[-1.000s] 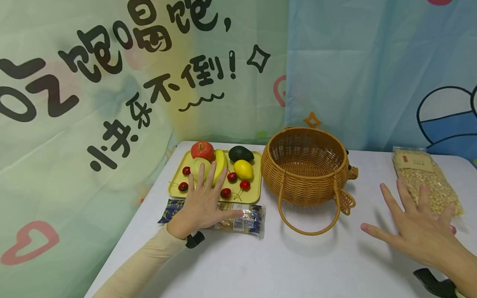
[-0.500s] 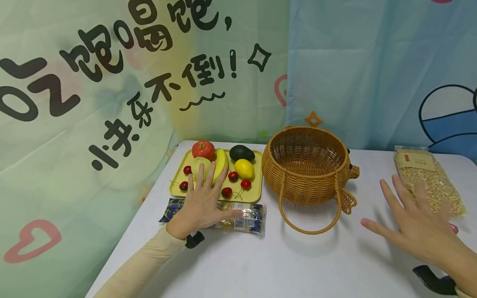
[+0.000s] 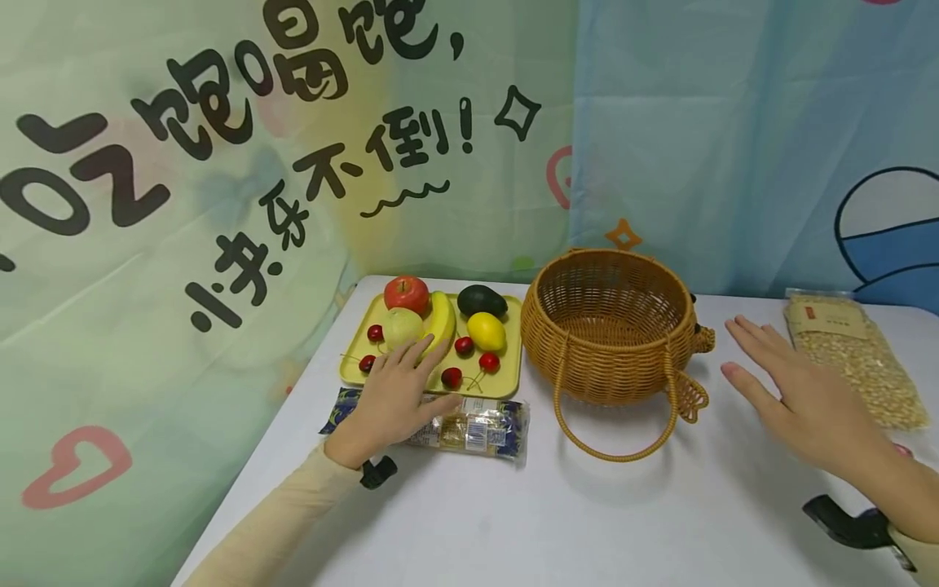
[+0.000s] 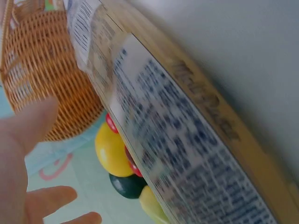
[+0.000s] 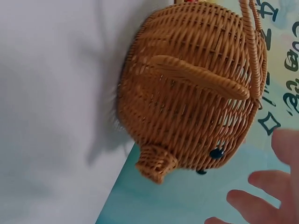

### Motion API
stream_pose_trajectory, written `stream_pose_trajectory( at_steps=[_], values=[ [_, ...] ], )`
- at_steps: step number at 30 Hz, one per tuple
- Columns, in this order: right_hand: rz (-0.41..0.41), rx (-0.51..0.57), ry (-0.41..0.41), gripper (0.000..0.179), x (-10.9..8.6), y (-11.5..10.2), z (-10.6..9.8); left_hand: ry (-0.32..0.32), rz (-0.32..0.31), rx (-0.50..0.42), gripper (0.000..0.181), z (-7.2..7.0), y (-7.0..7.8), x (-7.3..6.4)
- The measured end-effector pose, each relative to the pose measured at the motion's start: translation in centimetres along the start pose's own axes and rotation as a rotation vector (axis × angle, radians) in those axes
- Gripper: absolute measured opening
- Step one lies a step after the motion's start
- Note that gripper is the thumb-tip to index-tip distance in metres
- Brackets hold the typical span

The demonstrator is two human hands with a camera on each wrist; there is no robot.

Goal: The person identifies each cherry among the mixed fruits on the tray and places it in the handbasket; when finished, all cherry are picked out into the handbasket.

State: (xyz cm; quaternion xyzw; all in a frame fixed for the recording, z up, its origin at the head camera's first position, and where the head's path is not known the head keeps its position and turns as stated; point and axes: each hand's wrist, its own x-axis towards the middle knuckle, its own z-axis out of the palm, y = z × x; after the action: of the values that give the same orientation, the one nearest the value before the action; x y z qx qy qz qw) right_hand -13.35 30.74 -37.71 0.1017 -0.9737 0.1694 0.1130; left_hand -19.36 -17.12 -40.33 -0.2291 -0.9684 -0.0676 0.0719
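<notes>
My left hand [image 3: 385,408] hovers with spread fingers over a long clear-and-blue food packet [image 3: 477,428], its fingertips near the front of a yellow tray [image 3: 508,381]. In the left wrist view the packet's printed label [image 4: 177,126] lies apart from the thumb and fingers. To the right of a brown wicker basket [image 3: 609,371], my right hand [image 3: 807,399] is held in the air, fingers extended and nothing in it. The right wrist view has the animal-shaped basket [image 5: 196,102], with a gap between it and the fingertips. Its handle hangs toward the front.
On the tray are a red apple [image 3: 407,295], a pale green round fruit [image 3: 402,328], a banana [image 3: 442,318], a lemon [image 3: 487,333], an avocado [image 3: 482,302] and several cherries [image 3: 489,363]. A bag of pale grains or flakes [image 3: 851,350] lies at the right.
My right hand has moved left and up toward the basket, its fingers closer together. The left hand's fingers have dipped slightly. The head view has shifted a little; the objects stay in place.
</notes>
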Motion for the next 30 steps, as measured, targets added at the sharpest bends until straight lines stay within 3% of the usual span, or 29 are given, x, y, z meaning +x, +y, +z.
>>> stream_pose_trajectory(
  at_steps=[3, 6, 11, 16, 19, 30],
  values=[
    [-0.026, 0.016, 0.030, 0.062, 1.3, -0.5, -0.6, 0.078, -0.007, -0.045, 0.070, -0.1, -0.8, 0.5],
    [-0.064, 0.009, 0.055, 0.059, 2.5, -0.8, -0.9, 0.115, -0.004, -0.096, 0.058, 0.0, -1.5, 1.2],
    [-0.112, 0.025, 0.071, 0.056, 4.0, -0.7, -0.7, 0.052, 0.008, -0.166, 0.047, 0.3, -1.9, 2.9],
    [-0.080, 0.041, 0.018, 0.057, 5.3, -0.9, -0.1, -0.021, 0.073, -0.130, 0.043, 0.4, -1.6, 3.9],
    [-0.076, 0.056, 0.002, 0.057, 5.9, -1.2, 0.3, -0.053, 0.081, -0.120, 0.040, 0.6, -1.5, 4.0],
    [-0.108, 0.048, 0.047, 0.053, 6.2, -1.4, 0.9, -0.082, 0.116, -0.087, 0.033, 1.5, -1.5, 5.0]
  ],
)
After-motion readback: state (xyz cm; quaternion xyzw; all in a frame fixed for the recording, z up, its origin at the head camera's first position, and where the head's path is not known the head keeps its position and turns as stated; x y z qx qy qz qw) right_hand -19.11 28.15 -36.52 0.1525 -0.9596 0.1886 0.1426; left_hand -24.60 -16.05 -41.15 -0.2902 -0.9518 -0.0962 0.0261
